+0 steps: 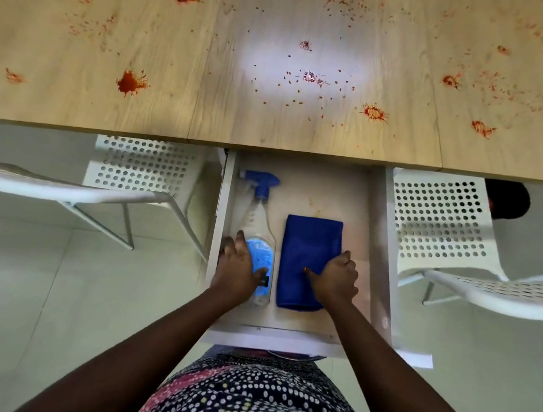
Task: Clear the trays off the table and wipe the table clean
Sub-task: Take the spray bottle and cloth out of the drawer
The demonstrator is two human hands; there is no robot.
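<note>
Open drawer (303, 189) below stained tabletop (212, 61); my left grip (238, 267) wraps spray bottle (259, 238); my right grip (336, 279) presses, fingers spread, on blue cloth (310, 241).

— Where are the arms?
— Both reach forward and down into the open drawer (303, 189), bare to past the elbow.
— The left hand (238, 267)?
— At the drawer's left side, palm down, fingers curled over the spray bottle (259, 238).
— And the right hand (334, 278)?
— Right of it, flat on the blue cloth (310, 241), fingers bent, thumb pointing left.
</note>
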